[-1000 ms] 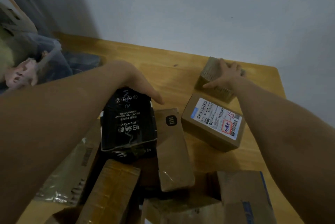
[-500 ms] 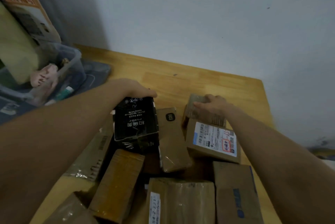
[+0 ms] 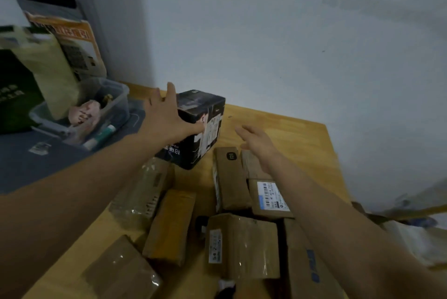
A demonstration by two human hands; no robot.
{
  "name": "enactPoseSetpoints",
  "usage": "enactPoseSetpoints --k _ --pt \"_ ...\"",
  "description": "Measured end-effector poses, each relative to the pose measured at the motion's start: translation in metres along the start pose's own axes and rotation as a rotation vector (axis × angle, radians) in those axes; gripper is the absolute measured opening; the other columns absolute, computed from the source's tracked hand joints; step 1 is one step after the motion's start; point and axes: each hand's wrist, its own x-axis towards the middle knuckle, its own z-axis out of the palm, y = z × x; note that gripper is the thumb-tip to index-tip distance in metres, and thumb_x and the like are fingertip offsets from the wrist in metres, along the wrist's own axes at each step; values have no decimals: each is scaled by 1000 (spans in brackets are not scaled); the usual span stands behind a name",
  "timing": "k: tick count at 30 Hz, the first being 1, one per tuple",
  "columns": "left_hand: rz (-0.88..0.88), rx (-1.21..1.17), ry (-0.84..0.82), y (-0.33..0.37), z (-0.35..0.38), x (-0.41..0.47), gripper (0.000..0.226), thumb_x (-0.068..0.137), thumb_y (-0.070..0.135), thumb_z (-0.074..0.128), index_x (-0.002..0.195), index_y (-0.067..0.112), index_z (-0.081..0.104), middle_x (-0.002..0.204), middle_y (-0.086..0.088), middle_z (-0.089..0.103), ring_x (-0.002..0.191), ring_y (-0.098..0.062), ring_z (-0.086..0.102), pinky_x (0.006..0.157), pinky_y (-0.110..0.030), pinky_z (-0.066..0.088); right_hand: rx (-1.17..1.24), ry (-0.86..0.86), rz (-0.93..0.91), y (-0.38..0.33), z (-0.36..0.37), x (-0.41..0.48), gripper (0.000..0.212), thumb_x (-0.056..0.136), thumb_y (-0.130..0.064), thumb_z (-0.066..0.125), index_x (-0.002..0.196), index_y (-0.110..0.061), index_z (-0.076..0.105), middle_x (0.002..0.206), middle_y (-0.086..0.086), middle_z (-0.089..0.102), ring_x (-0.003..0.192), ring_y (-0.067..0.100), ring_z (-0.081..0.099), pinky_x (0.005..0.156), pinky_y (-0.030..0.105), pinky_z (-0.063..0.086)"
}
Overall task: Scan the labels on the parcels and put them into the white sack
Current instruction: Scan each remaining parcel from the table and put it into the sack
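Note:
A black printed box (image 3: 205, 127) stands tilted at the back of the wooden table (image 3: 290, 139). My left hand (image 3: 167, 119) lies against its left side, fingers spread and thumb on its front face. My right hand (image 3: 258, 144) hovers open over the brown parcels and holds nothing. Below it lie a long brown box with a black logo (image 3: 232, 177) and a box with a white barcode label (image 3: 271, 198). Nearer me are a taped parcel with a label (image 3: 242, 245) and several more brown parcels. Pale sack-like material (image 3: 416, 240) shows past the table's right edge.
A clear plastic bin (image 3: 96, 110) with small items sits on a dark mat (image 3: 36, 161) at the left. Tall cartons (image 3: 79, 44) lean against the wall behind the bin. A plastic-wrapped parcel (image 3: 142, 192) lies left of the pile.
My left hand lifted the black box off the pile and stood it farther back on the table. My right hand let go of the small brown box and opened.

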Motion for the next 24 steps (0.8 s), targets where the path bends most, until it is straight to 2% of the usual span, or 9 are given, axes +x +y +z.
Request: enactPoseSetpoints --k 2,4,8,10,12,16,18,21,24 --pt "161 -72 146 1 -7 -34 118 66 57 76 153 18 7 151 -11 20 138 -30 14 111 -47 22 211 -133 52 -19 11 -30 90 71 -67 68 145 -25 38 145 13 43 124 31 50 98 42 45" --pt "340 -57 263 5 -14 -71 115 67 54 77 152 7 16 143 -17 29 131 -31 24 110 -43 25 409 -287 91 -29 17 -55 107 56 -70 73 146 -28 33 148 17 37 131 39 42 102 53 42" --pt "452 46 394 11 -21 -137 114 65 55 78 147 -4 25 141 -29 32 132 -42 28 111 -53 27 736 -482 110 -27 19 -100 99 57 -65 75 140 -26 38 136 22 46 120 45 50 100 61 41" --pt "324 -12 381 15 -23 -164 121 64 59 77 151 3 14 150 -25 22 138 -37 17 113 -50 17 797 -519 116 -17 20 -124 91 55 -68 73 133 -31 47 135 21 47 120 40 51 97 51 46" --pt "113 -166 331 14 -25 -187 127 60 60 79 153 13 7 152 -13 21 140 -31 17 114 -49 20 814 -538 114 -5 16 -146 73 57 -69 71 121 -35 55 134 19 49 118 33 52 92 41 45" --pt "-181 -446 375 -6 -32 -243 114 45 69 78 141 29 31 138 -4 46 129 -25 42 104 -48 42 706 -574 80 23 11 -187 44 81 -45 69 120 -30 53 126 16 61 114 28 58 101 42 42" --pt "-324 -664 434 -17 -33 -275 101 43 65 82 126 26 41 123 1 56 116 -21 55 88 -39 51 560 -483 20 39 17 -205 31 86 -28 70 115 -21 63 115 10 68 105 22 63 90 35 50" --pt "-561 -1001 515 -31 -34 -315 83 55 51 84 121 16 47 112 0 62 95 -15 63 66 -26 48 316 -293 36 74 33 -231 5 87 -16 68 86 -12 69 82 6 70 65 10 63 54 21 48" --pt "-733 -1101 578 -45 -32 -345 74 64 48 81 120 12 48 101 -1 63 84 -11 61 58 -23 43 208 -155 242 130 56 -247 7 88 -13 63 86 -6 64 75 7 63 62 16 59 54 27 48"
